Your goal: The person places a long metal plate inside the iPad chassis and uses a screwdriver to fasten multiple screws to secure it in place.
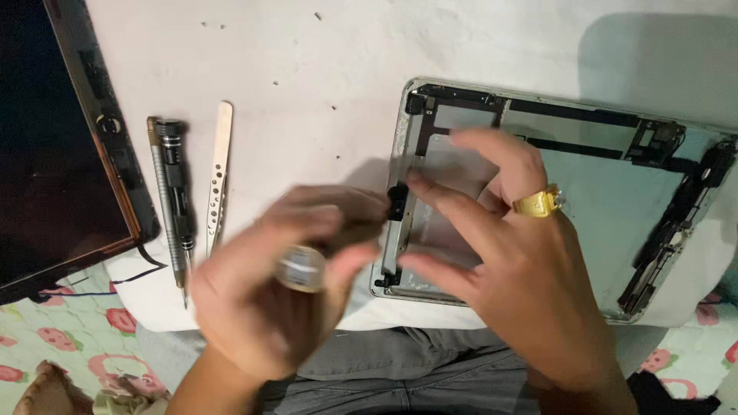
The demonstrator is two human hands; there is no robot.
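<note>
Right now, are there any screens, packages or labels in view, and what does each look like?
Screen panel: far left on the white cloth, a dark, blank glass rectangle with a dark frame, detached, edge cut off by the picture.
Tablet back shell: right, under the right hand, an opened silver tray with black parts along its edges.
No packages or labels show.

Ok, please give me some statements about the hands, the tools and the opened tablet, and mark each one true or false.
1. The right hand wears a gold ring. True.
2. The left hand holds the screwdriver. False: the screwdriver lies on the white surface; the hand holds a small clear container.
3. The metal tweezers lie beside the screwdriver. True.
4. The tablet shell still has its screen on. False: it is open, and the dark screen panel lies apart, far left.
</note>
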